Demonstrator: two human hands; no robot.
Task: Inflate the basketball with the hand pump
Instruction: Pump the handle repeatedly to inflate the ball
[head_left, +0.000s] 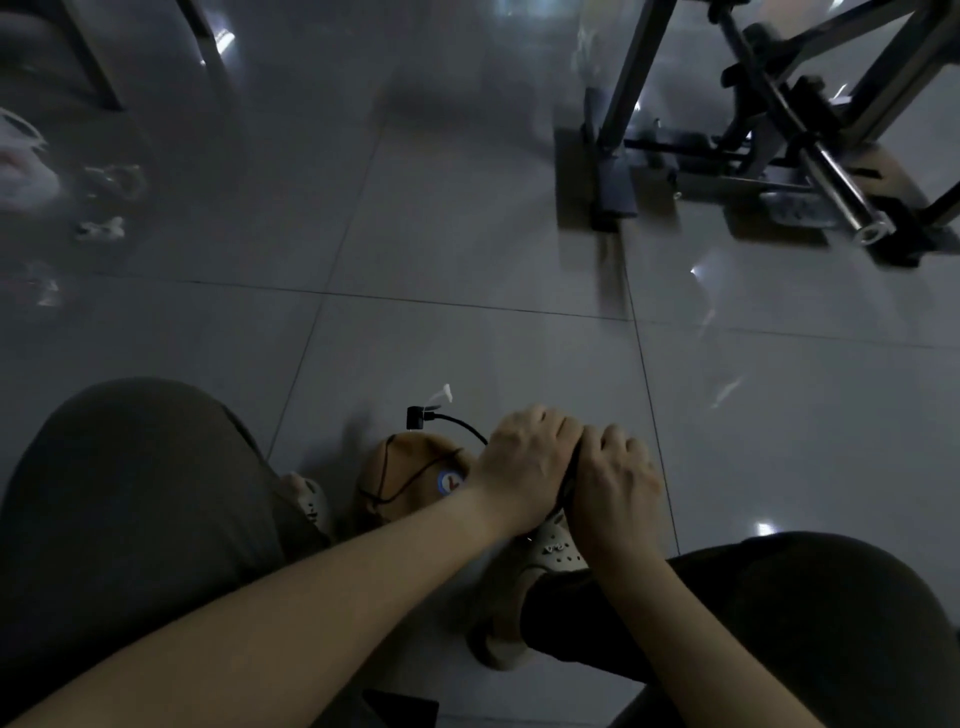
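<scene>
A limp, flattened brown basketball (410, 478) lies on the floor between my feet, with a round blue-and-white sticker on it. A thin black hose (460, 423) arcs over the ball from a small black connector at its far end toward my hands. My left hand (524, 467) and my right hand (615, 483) sit side by side, both curled round the dark pump handle (574, 475), which shows only as a sliver between them. The pump body is hidden under my hands.
My knees in dark trousers fill the lower left and lower right, with light clog shoes (558, 551) by the ball. A metal exercise frame (779, 145) stands at the back right. Small pale objects (98, 228) lie on the glossy tiled floor at the far left.
</scene>
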